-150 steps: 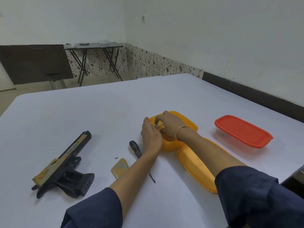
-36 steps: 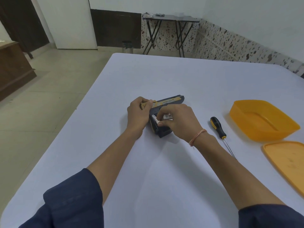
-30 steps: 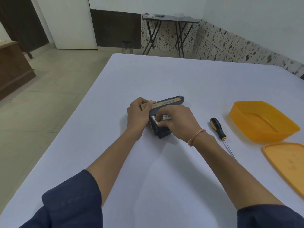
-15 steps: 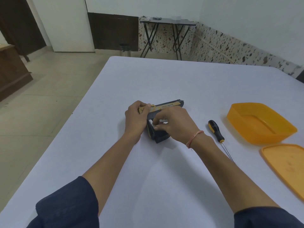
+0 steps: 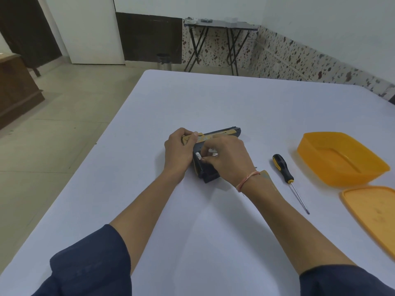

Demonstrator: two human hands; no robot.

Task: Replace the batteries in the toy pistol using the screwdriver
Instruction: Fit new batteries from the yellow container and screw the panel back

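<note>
The black and tan toy pistol (image 5: 222,133) lies on the white table (image 5: 213,99), its grip pointing toward me. My left hand (image 5: 178,151) holds the rear of the pistol steady. My right hand (image 5: 226,160) covers the grip, and its fingertips press a white battery (image 5: 198,155) into the open compartment. A second white battery shows under the fingers. The black and yellow screwdriver (image 5: 284,171) lies on the table to the right of my right wrist, tip toward me. A tan cover piece (image 5: 266,175) peeks out behind my right wrist.
An orange plastic box (image 5: 342,159) stands at the right, with its orange lid (image 5: 376,212) flat on the table nearer me. The table's left edge drops to a tiled floor. A folding table (image 5: 222,26) stands by the far wall.
Five seconds ago both hands were in the orange box and the pistol lay alone. Over the last second my right fingers have pressed lower on the battery in the grip; the left hand holds still.
</note>
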